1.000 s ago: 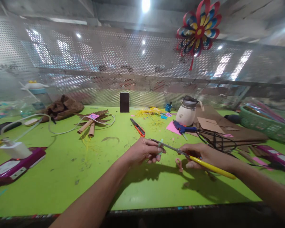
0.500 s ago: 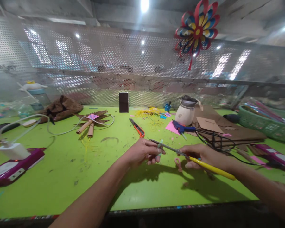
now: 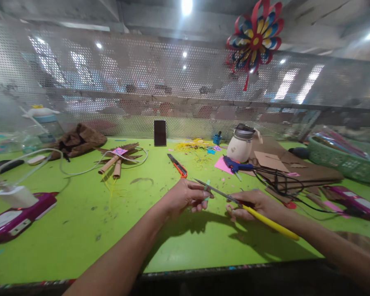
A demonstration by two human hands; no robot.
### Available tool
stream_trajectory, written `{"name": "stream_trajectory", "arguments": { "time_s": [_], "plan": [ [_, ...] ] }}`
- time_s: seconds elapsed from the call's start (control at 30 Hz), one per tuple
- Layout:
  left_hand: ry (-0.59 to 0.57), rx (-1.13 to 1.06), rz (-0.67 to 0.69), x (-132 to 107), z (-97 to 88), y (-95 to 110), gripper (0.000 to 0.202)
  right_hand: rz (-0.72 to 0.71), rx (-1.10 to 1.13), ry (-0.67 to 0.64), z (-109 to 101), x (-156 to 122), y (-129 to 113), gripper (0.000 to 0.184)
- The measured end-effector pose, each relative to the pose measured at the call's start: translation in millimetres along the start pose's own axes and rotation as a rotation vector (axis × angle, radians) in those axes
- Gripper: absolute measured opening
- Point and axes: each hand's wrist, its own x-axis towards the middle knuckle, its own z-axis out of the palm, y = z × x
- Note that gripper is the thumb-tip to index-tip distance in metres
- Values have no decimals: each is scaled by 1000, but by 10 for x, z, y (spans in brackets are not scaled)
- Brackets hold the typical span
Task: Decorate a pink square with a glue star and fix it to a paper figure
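Note:
My left hand (image 3: 189,195) is closed in a pinch on a small pale green paper strip (image 3: 207,187) above the green table (image 3: 111,238). My right hand (image 3: 254,204) grips scissors (image 3: 269,223) with yellow handles, one of which sticks out past the wrist. The narrow metal blades point left and reach across the strip, close to my left fingertips. Below the right hand lies a small curled pink paper piece (image 3: 230,211), partly covered by the fingers. An orange box cutter (image 3: 178,166) rests just beyond my left hand.
A blue glue gun (image 3: 237,164) with a tangled black cord lies by a white jug (image 3: 239,146). Brown paper (image 3: 314,168) and a green basket (image 3: 342,164) are at right. Left are rolled brown tubes (image 3: 117,167), a cable and a purple power strip (image 3: 38,209).
My right hand and the scissors have shifted slightly left, and the handles have drawn closer together. My left hand stays almost in place with the strip.

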Motion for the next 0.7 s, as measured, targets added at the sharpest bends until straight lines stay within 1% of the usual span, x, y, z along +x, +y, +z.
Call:
{"name": "stream_trajectory", "arguments": {
  "time_s": [0.17, 0.3, 0.37, 0.43, 0.57, 0.63, 0.7],
  "plan": [
    [13, 4, -8, -1, -3, 0, 23, 11, -40, 125, 67, -17, -47, 44],
    [34, 7, -14, -2, 8, 8, 21, 12, -165, 236, -2, -27, -5, 39],
    [46, 11, -28, 3, 11, 6, 19, 54, -250, 270, -49, -26, 46, 40],
    [64, 12, -40, 11, 10, -1, 19, 125, -315, 266, -85, -15, 89, 42],
    [111, -6, -51, 34, 4, -26, 20, 275, -399, 183, -106, 73, 115, 45],
    [133, -18, -55, 51, 2, -44, 21, 322, -429, 181, -104, 167, 112, 43],
    [168, -31, -55, 71, 0, -66, 22, 346, -464, 207, -103, 295, 113, 42]
  ]
}}
